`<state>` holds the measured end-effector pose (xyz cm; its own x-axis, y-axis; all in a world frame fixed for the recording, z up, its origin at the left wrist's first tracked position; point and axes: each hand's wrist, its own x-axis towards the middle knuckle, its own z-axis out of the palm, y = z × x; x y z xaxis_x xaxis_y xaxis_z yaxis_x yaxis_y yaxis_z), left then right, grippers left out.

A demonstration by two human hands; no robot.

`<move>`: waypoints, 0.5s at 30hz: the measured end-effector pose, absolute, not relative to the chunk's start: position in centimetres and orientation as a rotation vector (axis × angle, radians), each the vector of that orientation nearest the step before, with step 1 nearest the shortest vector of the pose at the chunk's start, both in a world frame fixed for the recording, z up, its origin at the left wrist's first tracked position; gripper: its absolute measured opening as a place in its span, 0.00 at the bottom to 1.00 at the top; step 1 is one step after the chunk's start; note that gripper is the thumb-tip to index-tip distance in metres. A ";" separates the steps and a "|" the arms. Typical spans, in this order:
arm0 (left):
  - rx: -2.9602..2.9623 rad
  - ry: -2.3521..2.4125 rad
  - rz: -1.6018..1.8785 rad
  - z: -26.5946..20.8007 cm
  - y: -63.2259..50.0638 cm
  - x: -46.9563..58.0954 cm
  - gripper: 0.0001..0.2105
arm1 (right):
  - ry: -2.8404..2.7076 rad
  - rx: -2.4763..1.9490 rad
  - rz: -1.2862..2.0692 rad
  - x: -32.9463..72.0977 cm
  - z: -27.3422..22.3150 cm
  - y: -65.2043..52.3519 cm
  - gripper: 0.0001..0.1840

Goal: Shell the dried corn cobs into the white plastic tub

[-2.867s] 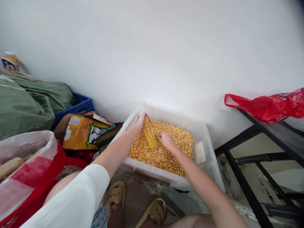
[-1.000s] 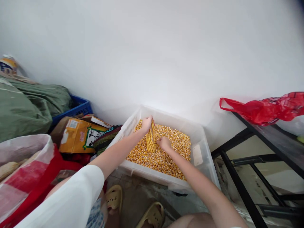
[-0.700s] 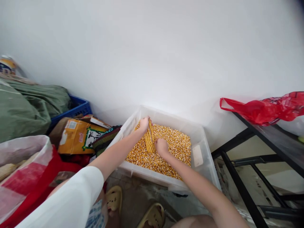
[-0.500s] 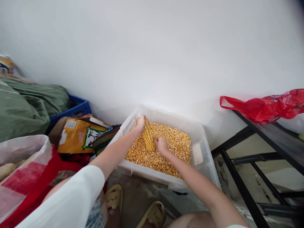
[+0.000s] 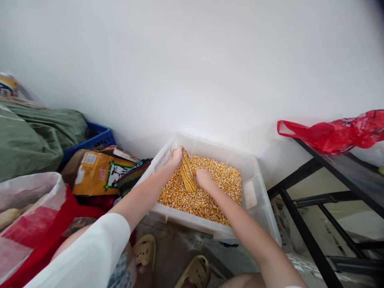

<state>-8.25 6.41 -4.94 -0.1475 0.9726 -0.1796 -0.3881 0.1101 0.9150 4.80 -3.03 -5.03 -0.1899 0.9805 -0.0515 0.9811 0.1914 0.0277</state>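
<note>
A yellow ear of corn (image 5: 188, 176) slants over the loose kernels, its lower end resting on them. My left hand (image 5: 177, 156) is closed around its upper end. A groove runs down the ear where rows of kernels are gone. My right hand (image 5: 203, 178) is closed in a fist against the ear's right side; its fingers are turned away, so anything inside them is hidden. Beneath both hands, loose corn kernels (image 5: 222, 188) lie in a translucent plastic bin (image 5: 258, 188).
Left of the bin are an orange cardboard box (image 5: 99, 173), a blue crate (image 5: 100, 138), green cloth (image 5: 39, 136) and a red-and-white bag (image 5: 33, 228). On the right stands a black metal frame (image 5: 306, 228) with a red plastic bag (image 5: 333, 134). A white wall (image 5: 192, 72) rises behind.
My right hand has shifted slightly and turned against the ear, hiding more of its fingers. The left hand keeps its hold on the upper end.
</note>
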 end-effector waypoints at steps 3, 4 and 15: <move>0.718 1.103 1.375 -4.3 6.0 -7.5 0.07 | 2.361 2.046 -0.091 5.2 -5.6 -3.1 0.13; 0.707 1.105 1.393 -4.0 5.8 -7.2 0.07 | 2.340 2.101 -0.133 5.4 -6.0 -3.2 0.13; 0.681 1.053 1.337 -3.6 5.5 -7.5 0.08 | 2.324 2.563 -0.669 7.1 -9.7 -3.4 0.12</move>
<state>-7.46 5.50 -3.64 -0.0858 0.9731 -0.2139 -0.4359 0.1563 0.8863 7.06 -3.37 -9.71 0.0920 0.9956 -0.0199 0.8537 -0.0892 -0.5131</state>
